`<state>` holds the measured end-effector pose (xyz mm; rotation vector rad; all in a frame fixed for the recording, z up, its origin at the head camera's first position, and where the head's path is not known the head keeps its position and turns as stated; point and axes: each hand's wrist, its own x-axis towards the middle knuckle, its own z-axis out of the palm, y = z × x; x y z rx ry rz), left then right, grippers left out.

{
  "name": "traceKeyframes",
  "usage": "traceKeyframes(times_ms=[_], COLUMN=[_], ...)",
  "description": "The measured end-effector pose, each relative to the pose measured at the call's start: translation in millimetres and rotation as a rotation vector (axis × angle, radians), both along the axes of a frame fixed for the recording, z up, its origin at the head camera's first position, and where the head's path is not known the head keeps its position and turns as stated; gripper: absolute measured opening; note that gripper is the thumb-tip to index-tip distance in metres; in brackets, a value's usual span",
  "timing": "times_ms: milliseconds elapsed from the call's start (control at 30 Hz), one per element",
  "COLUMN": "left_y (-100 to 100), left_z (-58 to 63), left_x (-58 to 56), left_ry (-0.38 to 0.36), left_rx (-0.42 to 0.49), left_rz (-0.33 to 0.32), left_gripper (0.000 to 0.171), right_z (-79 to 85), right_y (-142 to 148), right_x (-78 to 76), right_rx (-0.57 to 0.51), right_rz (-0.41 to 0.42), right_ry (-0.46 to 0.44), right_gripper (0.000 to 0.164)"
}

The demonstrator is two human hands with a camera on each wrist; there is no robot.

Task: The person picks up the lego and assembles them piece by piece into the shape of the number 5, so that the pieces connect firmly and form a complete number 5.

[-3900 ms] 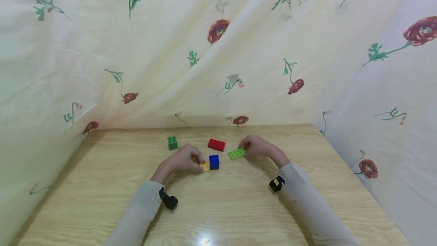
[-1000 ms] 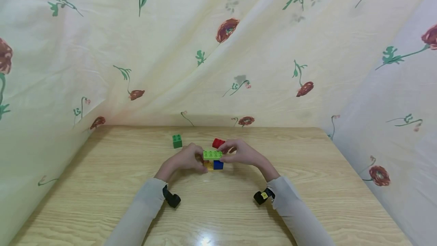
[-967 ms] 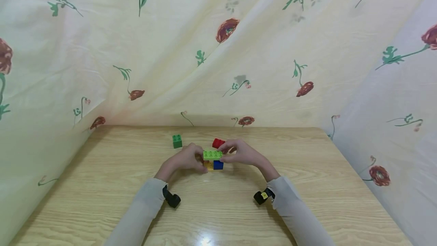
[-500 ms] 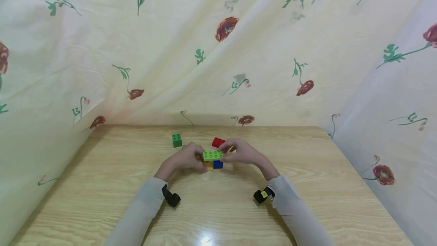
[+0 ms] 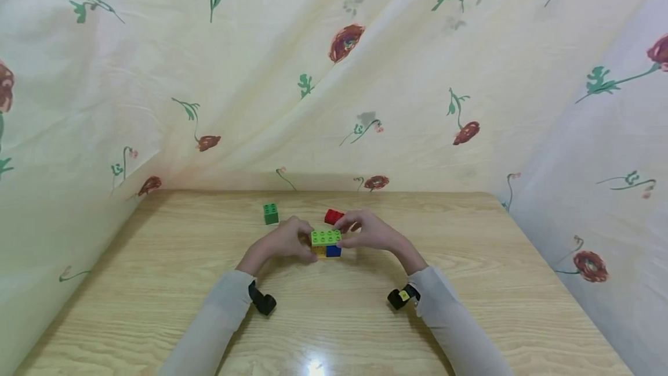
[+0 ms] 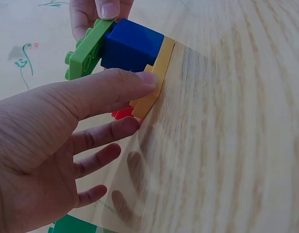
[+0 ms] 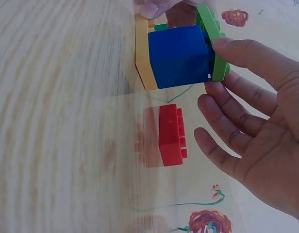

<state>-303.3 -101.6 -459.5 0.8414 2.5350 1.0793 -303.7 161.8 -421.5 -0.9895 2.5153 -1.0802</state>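
Note:
A flat yellow toy brick point(image 6: 161, 63) lies on the table with a blue brick point(image 7: 178, 57) standing on one end of it. My left hand point(image 5: 284, 239) pinches the yellow brick's other end between thumb and forefinger. Over the blue brick is a flat light green brick point(image 5: 326, 237), gripped at its right end by the thumb and fingers of my right hand point(image 5: 367, 232). In the right wrist view a thin gap shows between the light green plate and the blue brick, with studs visible there. The plate overhangs the yellow brick's bare end.
A red brick point(image 7: 171, 135) lies just behind the right hand, partly covered by it in the head view. A dark green brick point(image 5: 270, 213) stands farther back on the left. The wooden table point(image 5: 334, 318) ends at a flowered cloth point(image 5: 250, 74) along the back and sides.
Since the oldest frame, my right hand has brought the light green brick leftward from the table onto the blue one. Over the last second, the hands and bricks have barely moved.

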Motion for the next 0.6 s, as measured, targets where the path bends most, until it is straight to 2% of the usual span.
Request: traceKeyframes(times_ms=[600], left_y=[0.7], left_z=[0.4], left_x=[0.7], left_ry=[0.005], left_rx=[0.007], left_rz=[-0.005], left_gripper=[0.02], right_z=[1.6], right_y=[-0.6], right_x=[1.6], right_rx=[-0.037], right_rz=[0.004], right_ry=[-0.027], right_gripper=[0.028])
